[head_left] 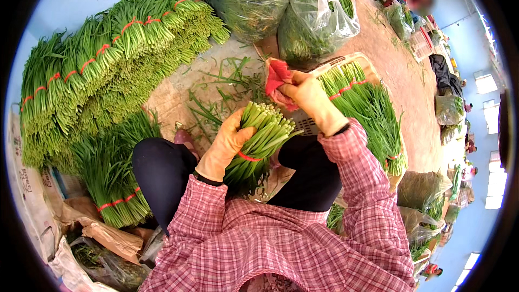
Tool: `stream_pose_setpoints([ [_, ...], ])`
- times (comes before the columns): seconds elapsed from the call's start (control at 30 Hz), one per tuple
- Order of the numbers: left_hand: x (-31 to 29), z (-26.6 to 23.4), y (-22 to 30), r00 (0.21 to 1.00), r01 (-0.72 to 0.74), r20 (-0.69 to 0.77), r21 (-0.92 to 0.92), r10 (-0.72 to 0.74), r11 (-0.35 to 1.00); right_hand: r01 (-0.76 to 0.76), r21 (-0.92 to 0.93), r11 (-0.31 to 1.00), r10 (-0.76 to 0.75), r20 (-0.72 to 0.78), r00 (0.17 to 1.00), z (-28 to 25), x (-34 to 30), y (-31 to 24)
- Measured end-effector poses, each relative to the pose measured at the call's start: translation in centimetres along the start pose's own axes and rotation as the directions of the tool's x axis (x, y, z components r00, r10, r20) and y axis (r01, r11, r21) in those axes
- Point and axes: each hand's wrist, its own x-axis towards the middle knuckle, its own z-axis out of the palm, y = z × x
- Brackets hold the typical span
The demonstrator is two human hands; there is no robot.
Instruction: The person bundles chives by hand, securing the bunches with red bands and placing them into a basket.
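Note:
My left hand point(230, 143), in a yellowish rubber glove, is closed around a bundle of garlic chives point(259, 135). A red band circles its stalks, and their pale cut ends point up and away from me. To the right, my right hand point(311, 97), gloved alike, pinches a crumpled red cloth point(277, 78) above the crate's near left corner. Under and beyond that hand stands a beige plastic crate point(370, 66) with red-banded chives point(373, 108) lying in it. The cloth is apart from the held bundle.
A tall stack of banded chives point(102, 65) lines the left wall, with another bundle point(116, 184) nearer my knee. Loose leaves point(232, 81) litter the floor ahead. Two clear plastic bags point(246, 8) of greens stand behind them. Other people and bags are far right.

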Motion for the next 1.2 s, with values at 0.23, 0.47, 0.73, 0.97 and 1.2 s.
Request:
stream_pose_setpoints([
  [0.23,0.1,-1.0,-1.4,0.998,0.001,-0.063,-0.001,-0.001,1.0,0.078,-0.304,0.949,-0.032,0.152,0.988,2.7,-1.3,-2.5],
  [0.47,-0.1,0.0,0.7,0.999,0.027,0.024,-0.102,-0.025,0.994,0.053,-0.135,0.989,-0.023,0.214,0.977,0.6,-1.0,0.7],
  [0.73,-0.1,-0.6,-0.2,1.0,0.027,-0.005,-0.086,-0.028,0.996,0.105,-0.214,0.971,-0.062,0.197,0.978,1.8,-2.7,-1.5],
  [0.97,0.1,-0.5,0.8,1.0,-0.009,-0.029,-0.172,0.004,0.985,0.27,0.235,0.934,-0.183,-0.333,0.925,0.9,0.0,1.6],
  [1.2,-0.5,-1.2,1.7,0.982,-0.124,-0.149,-0.074,0.112,0.99,0.002,0.276,0.961,0.049,-0.179,0.983,-0.8,0.5,6.6],
])
